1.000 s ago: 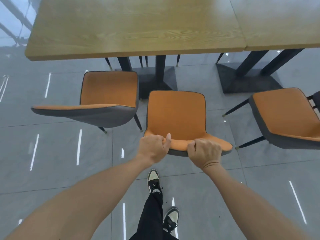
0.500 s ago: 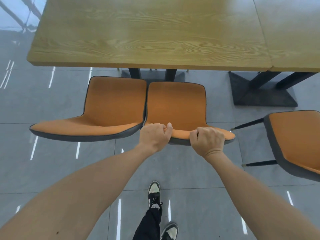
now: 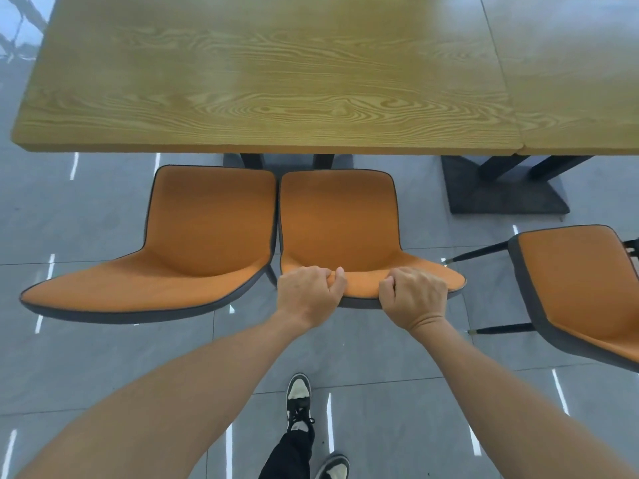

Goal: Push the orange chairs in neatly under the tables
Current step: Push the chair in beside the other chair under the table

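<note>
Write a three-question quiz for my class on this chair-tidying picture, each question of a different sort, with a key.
1. True or false: both hands grip the top edge of the middle chair's backrest.
2. Multiple choice: which chair stands turned away from the table, not lined up? A the left chair; B the middle chair; C the right chair.
3. Fill in: the left and middle chairs stand side by side, almost ____.

Key
1. True: the left hand and the right hand are both closed on it.
2. C
3. touching

No readable text, label, brand or number shows anywhere.
</note>
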Available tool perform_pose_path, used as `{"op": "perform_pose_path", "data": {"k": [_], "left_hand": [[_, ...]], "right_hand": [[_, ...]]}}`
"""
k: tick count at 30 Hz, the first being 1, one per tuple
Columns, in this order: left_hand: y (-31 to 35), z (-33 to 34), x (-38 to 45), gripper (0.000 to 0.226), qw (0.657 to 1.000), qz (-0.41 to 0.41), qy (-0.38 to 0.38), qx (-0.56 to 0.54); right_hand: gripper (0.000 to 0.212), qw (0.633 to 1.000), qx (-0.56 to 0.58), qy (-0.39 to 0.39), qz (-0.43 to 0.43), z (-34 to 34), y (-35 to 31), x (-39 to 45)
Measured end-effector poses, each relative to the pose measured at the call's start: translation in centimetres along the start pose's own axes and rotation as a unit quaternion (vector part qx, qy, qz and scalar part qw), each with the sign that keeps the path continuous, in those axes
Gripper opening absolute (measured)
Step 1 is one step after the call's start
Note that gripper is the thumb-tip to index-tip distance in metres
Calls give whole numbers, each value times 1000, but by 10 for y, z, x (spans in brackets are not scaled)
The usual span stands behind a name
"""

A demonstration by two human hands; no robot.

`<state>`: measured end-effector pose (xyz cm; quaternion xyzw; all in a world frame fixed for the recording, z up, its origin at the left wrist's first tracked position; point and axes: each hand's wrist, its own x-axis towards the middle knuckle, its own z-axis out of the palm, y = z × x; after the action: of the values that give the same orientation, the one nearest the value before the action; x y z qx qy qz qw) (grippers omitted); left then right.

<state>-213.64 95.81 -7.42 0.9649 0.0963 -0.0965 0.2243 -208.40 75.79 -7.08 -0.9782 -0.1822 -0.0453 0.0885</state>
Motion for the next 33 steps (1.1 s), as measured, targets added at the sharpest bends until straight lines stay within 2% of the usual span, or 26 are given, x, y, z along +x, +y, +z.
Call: {"op": "perform_pose_path", "data": {"k": [13,15,18,21,23,26,28,31,33], "left_hand": [[15,1,7,64,1000,8,-13,13],[16,2,8,61,1000,3,-19,18],[22,-2,6,55,999,-14,-48,14],[35,-9,2,39,993,-24,-95,59],[46,-11,2,35,985,-44,-136,92],[90,-6,2,76,980,-71,-158,98],[135,7,1,82,979,-55,-155,121],[217,25,-7,86,977,-44,-150,147],[274,39,-13,82,978,-29,-153,141]], "right_hand": [[36,998,17,52,-18,3,17,7],[36,1000,14,20,-5,1,17,8],[36,995,-3,-98,15,-7,18,11],[43,980,84,-179,6,-23,25,7],[48,974,138,-182,8,-36,38,-12],[53,978,116,-170,-29,-62,76,-56],[56,976,81,-201,-33,-84,114,-83],[57,965,58,-252,54,-117,184,-116],[58,961,46,-254,99,-142,241,-137]]}}
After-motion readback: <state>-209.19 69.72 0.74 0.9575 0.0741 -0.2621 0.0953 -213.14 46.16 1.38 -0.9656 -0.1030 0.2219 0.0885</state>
